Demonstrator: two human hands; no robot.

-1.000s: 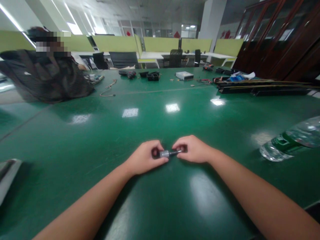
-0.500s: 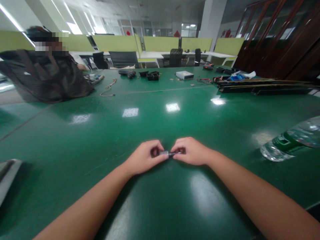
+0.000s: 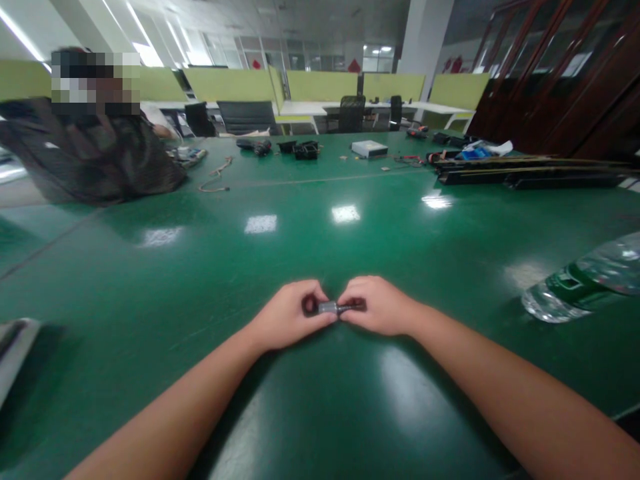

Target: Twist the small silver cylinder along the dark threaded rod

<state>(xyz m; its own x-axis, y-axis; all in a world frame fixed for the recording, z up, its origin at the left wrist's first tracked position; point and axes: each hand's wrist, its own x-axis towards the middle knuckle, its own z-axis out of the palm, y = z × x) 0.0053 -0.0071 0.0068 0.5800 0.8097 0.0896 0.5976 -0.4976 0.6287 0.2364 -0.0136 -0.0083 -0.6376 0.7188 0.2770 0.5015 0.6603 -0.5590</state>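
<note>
My left hand [image 3: 290,315] pinches a small grey cylinder [image 3: 328,307] between thumb and fingers, low over the table. My right hand [image 3: 377,305] is closed on a thin dark rod [image 3: 353,307] that meets the cylinder's right end. The two pieces lie in one line between my fingertips. Whether the rod sits inside the cylinder or only touches it, I cannot tell. Fingers hide the outer ends of both, and their exact kind is too small to make out.
A clear water bottle [image 3: 585,283] lies on the green table [image 3: 300,260] at right. A dark bag [image 3: 100,157] stands at far left, with a person behind it. Along the back are a cable [image 3: 216,179], a white box [image 3: 369,149] and long black strips [image 3: 530,175].
My right hand has shifted slightly left, closer to my left hand. Less of the dark rod shows between the hands, and more of the grey cylinder is visible.
</note>
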